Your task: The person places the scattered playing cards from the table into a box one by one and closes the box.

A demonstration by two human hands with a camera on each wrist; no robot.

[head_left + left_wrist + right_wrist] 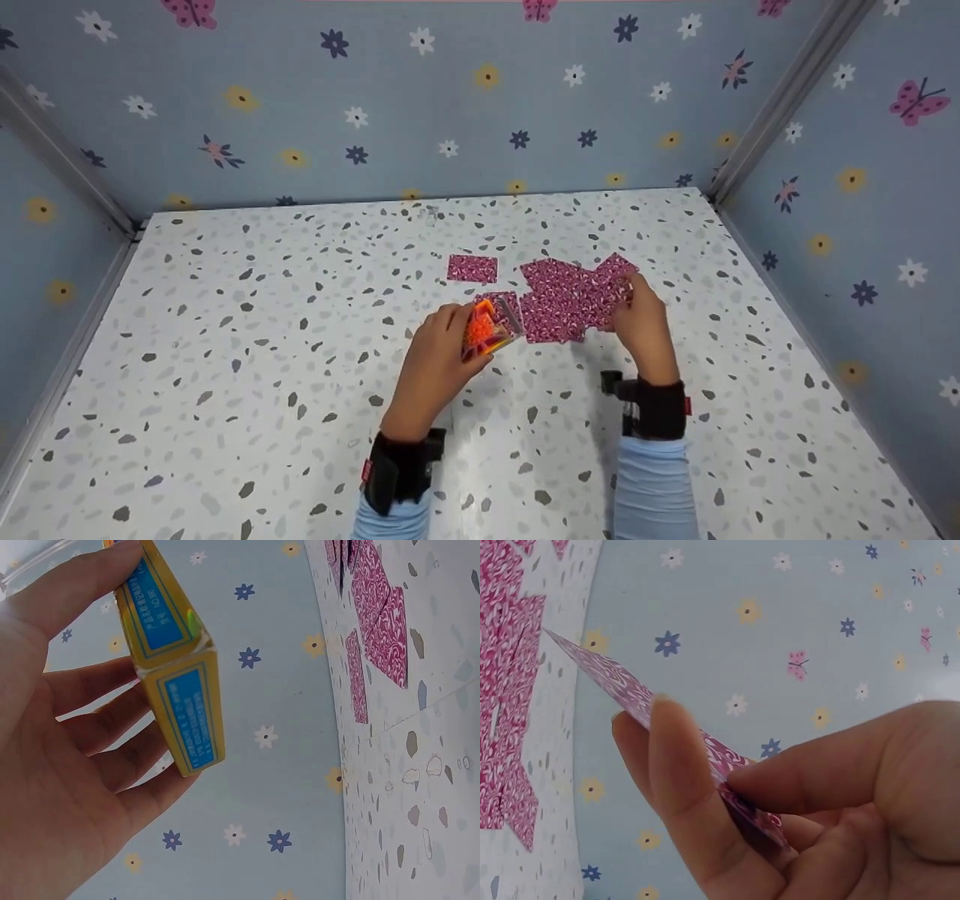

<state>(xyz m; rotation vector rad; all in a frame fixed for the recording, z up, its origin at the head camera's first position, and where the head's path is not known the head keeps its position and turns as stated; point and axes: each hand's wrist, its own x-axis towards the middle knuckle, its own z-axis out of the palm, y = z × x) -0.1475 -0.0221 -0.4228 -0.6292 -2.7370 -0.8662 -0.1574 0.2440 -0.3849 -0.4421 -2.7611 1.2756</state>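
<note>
My left hand (435,364) grips a small card box (486,330), yellow with blue printed panels and bright orange on the side toward the head camera. In the left wrist view the thumb lies along one edge of the box (184,712) and the fingers are curled behind it. My right hand (646,326) pinches a pink-and-white patterned playing card (619,682) between thumb and fingers, tilted off the table. Beside that hand, several matching cards (555,300) lie patterned side up in an overlapping patch. One lone card (472,268) lies apart, behind the box.
A white speckled table (247,360) lies beneath both hands. Pale blue panels (420,112) with flowers and butterflies stand behind it and at both sides. Another patterned card (487,297) is partly hidden by the box.
</note>
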